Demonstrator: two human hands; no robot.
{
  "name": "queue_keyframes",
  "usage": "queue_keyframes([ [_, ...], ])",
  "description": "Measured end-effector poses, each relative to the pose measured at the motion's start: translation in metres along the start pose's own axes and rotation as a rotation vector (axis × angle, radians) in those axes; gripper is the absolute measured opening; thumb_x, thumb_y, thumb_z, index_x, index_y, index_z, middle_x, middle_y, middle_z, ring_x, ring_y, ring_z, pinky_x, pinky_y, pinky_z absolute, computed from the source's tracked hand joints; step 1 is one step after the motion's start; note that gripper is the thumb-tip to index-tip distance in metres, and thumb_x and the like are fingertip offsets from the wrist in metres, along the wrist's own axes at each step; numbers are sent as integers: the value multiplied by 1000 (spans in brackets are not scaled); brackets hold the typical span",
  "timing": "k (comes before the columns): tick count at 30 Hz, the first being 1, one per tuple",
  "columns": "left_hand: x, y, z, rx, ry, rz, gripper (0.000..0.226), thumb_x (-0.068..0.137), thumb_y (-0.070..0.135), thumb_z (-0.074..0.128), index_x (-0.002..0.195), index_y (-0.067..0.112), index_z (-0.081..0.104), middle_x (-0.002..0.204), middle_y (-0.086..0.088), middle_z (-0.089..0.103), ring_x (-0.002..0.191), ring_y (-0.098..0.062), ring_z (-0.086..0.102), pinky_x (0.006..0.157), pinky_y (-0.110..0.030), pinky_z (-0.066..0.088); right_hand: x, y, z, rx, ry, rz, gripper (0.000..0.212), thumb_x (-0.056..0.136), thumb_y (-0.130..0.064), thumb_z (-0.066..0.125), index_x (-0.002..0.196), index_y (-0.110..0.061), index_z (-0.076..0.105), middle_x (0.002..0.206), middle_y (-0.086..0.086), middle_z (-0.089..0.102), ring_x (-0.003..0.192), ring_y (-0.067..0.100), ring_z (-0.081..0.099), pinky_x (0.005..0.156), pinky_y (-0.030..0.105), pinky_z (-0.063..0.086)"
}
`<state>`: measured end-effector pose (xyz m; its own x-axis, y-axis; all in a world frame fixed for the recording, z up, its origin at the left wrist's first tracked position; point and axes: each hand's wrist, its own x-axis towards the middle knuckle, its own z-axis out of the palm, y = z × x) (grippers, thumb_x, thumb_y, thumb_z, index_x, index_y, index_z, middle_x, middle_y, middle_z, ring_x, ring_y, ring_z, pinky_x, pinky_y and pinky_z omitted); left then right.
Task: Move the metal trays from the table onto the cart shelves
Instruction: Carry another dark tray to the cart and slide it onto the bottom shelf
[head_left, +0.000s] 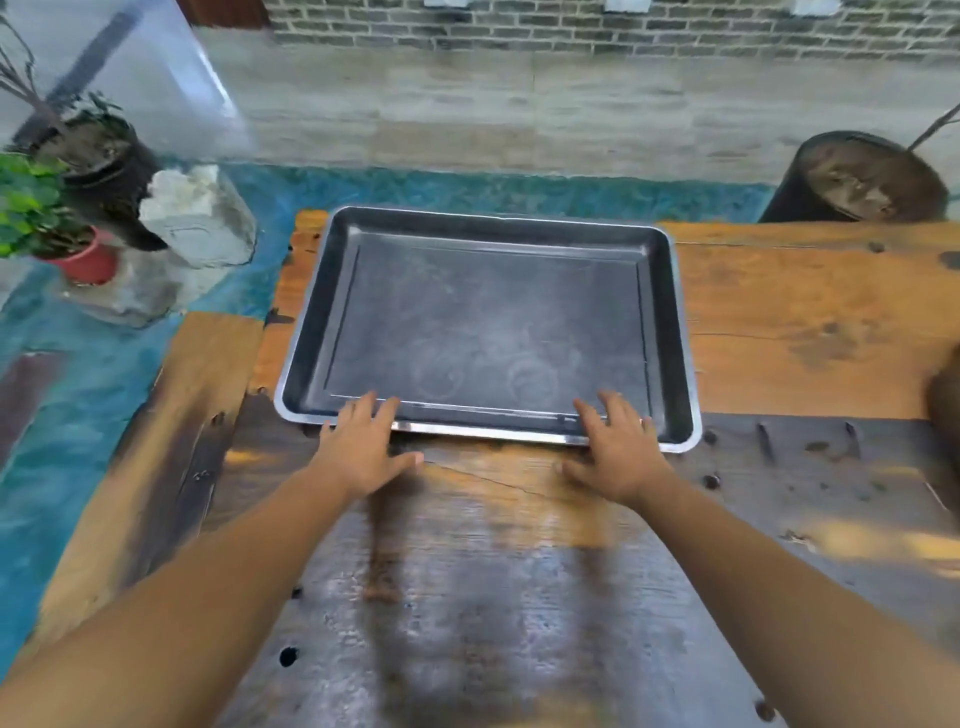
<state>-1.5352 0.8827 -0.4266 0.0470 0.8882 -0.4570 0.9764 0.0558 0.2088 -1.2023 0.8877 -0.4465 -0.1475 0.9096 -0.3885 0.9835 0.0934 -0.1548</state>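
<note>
A dark rectangular metal tray (488, 322) with a shiny rim lies flat on the worn wooden table (519, 571), near its far edge. My left hand (363, 447) lies over the tray's near rim towards the left corner, fingers straight and reaching into the tray, thumb out on the table side. Over the same rim, towards the right corner, my right hand (618, 452) rests the same way. Neither hand curls round the rim. No cart is in view.
A wooden bench (171, 431) runs along the table's left side. On the teal floor at the left stand a green plant in a red pot (78, 254), a black pot (109, 166) and concrete blocks (197, 218). Another black pot (857, 182) stands beyond the table's far right.
</note>
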Motion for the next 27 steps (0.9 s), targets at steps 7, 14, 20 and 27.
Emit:
queue_keyframes([
  [7,54,-8,19,92,-90,-44,109,70,89,43,156,36,3,166,0,-9,152,-28,-8,117,-64,5,46,26,8,-30,-130,1,108,70,-87,46,154,-38,-2,164,1,-15,151,29,-10,117,60,5],
  [14,54,-11,37,122,-130,-98,120,53,104,4,155,42,3,165,5,-12,152,-27,-4,115,-67,7,39,30,34,-37,-178,42,118,54,-103,7,152,-40,-11,162,3,-22,150,29,-17,117,62,8],
  [20,19,-16,53,149,-168,-88,122,52,105,6,155,40,0,165,4,-14,152,-28,-5,113,-68,11,3,21,45,9,-218,60,122,51,-103,8,153,-40,-9,162,3,-22,150,29,-18,116,62,6],
  [27,-58,-27,93,171,-197,-94,122,51,104,-1,155,40,-5,164,2,-17,152,-30,-6,112,-68,16,-77,6,68,56,-267,74,118,55,-102,20,153,-41,-5,163,-1,-21,150,25,-18,117,60,3],
])
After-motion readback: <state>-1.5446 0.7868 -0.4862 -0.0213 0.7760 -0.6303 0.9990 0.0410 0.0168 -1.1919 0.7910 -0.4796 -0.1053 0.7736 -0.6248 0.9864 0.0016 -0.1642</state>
